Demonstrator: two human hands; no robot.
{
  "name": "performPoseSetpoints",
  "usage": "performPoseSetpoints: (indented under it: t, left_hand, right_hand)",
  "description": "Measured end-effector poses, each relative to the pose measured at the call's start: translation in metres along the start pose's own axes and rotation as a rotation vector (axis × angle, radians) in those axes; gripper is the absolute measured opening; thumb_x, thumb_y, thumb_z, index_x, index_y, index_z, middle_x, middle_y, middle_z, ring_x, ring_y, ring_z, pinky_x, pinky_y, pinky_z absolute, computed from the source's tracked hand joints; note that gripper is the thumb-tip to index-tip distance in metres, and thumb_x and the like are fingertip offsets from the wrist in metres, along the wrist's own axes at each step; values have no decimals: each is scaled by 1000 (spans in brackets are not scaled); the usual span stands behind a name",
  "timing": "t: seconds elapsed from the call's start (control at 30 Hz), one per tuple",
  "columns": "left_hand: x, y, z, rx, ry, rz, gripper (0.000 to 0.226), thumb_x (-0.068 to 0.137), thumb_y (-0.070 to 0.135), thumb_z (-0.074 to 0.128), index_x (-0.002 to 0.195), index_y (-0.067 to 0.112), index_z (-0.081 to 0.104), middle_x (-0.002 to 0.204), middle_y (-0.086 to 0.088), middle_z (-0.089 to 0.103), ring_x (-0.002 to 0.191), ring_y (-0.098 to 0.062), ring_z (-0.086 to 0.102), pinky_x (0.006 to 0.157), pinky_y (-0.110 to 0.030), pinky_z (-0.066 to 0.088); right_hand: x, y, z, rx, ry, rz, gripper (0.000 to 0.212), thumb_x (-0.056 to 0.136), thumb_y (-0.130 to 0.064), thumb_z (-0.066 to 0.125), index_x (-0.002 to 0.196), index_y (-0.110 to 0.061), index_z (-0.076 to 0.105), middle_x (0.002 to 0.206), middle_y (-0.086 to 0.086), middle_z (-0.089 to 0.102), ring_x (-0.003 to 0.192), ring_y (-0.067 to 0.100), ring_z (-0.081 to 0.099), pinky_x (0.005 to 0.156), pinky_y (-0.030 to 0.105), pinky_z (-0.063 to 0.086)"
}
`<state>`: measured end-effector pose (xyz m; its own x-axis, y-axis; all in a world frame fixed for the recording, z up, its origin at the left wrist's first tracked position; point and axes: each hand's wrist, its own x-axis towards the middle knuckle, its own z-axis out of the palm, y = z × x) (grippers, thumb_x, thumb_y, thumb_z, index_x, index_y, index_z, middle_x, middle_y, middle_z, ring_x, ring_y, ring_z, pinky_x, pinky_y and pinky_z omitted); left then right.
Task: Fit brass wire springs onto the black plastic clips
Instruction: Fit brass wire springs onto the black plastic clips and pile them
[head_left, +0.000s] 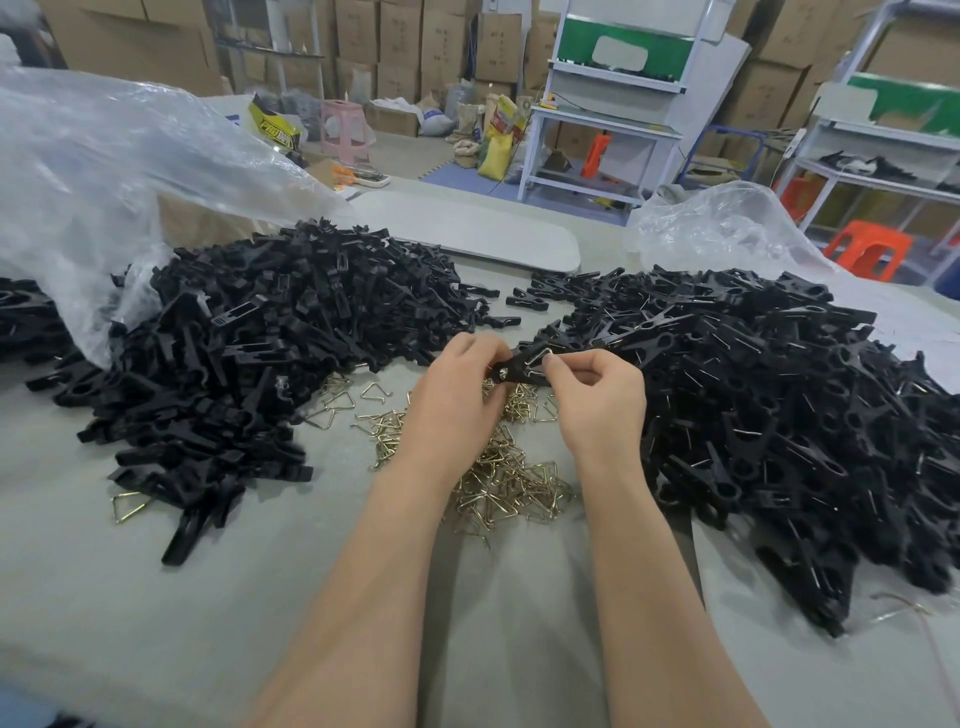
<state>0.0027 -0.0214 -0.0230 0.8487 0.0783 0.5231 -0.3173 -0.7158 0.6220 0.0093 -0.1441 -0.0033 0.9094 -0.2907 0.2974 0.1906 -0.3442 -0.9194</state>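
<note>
My left hand (451, 400) and my right hand (597, 400) meet above the table's middle, both pinching one black plastic clip (521, 367). A brass wire spring (540, 358) shows on the clip's top, under my right thumb and forefinger. Below my hands lies a loose heap of brass springs (498, 478). A big pile of black clip halves without springs (270, 353) fills the left. A pile of black clips with wire on them (769, 415) fills the right.
Crumpled clear plastic bags lie at the far left (104, 171) and far right (727, 223). A flat white board (467, 234) lies beyond the piles. Stray springs (127, 506) sit near the left pile. Cardboard boxes, shelving and plastic stools stand behind the table.
</note>
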Motion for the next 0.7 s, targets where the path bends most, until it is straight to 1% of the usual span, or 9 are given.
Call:
performPoseSetpoints:
  t: [0.1,0.17,0.23,0.3,0.33,0.4,0.5,0.6,0.7]
  left_hand:
    - [-1,0,-1,-28,-43,-3,20,84,13,69,100,21,62,90,16,47,84,-9,51,75,-25,43]
    - [0,-1,-4,-88,-106,-1,17,82,14,71,96,22,64,87,16,51,85,-11,56,79,-29,47]
    - [0,0,-7,-170,-174,-3,19,81,14,72,96,22,65,92,11,58,86,-10,60,85,-32,51]
    - [0,4,-10,-253,-229,-10,21,81,14,73,95,27,64,94,11,61,89,-7,62,88,-29,52]
    - [0,6,-12,-290,-248,-11,23,81,14,73,93,31,63,92,13,61,90,-6,62,89,-27,52]
    - [-1,9,-14,-338,-273,-11,27,81,14,73,91,36,60,87,15,60,91,-6,62,89,-21,50]
    - [-1,13,-19,-322,-280,52,22,80,14,74,96,28,66,88,15,63,88,4,55,84,-3,37]
    - [0,16,-22,-363,-249,101,16,79,20,75,91,26,67,88,7,65,88,5,51,78,0,32]
    - [2,17,-21,-452,-227,82,23,79,21,75,90,38,63,103,12,57,98,6,51,89,-8,35]
  right_hand:
    - [2,0,-2,3,-59,44,16,81,-20,71,67,-23,64,61,-9,61,56,0,54,60,16,41]
    - [7,-1,-11,97,-223,170,16,81,-17,71,67,-18,62,61,-5,58,58,5,52,59,19,42]
    - [11,-2,-21,315,-450,355,16,83,-17,69,70,-15,59,66,-2,57,62,9,53,58,21,44]
    - [12,-1,-29,473,-571,496,14,78,-25,71,74,-16,61,68,-2,60,60,9,56,56,20,47]
    - [12,1,-32,500,-605,532,20,71,-32,72,77,-15,64,69,-1,61,59,9,56,56,20,47]
    - [11,4,-32,525,-671,573,43,60,-44,73,88,-11,66,72,1,63,61,11,56,59,23,47]
    - [9,6,-32,487,-833,596,71,57,-60,68,106,-10,59,72,3,62,62,14,58,60,23,49]
    - [10,7,-30,587,-919,511,59,70,-64,60,94,-10,65,56,-1,57,45,8,50,47,17,44]
    - [9,6,-25,715,-913,512,50,76,-58,55,80,-10,64,43,-8,42,33,4,32,38,15,33]
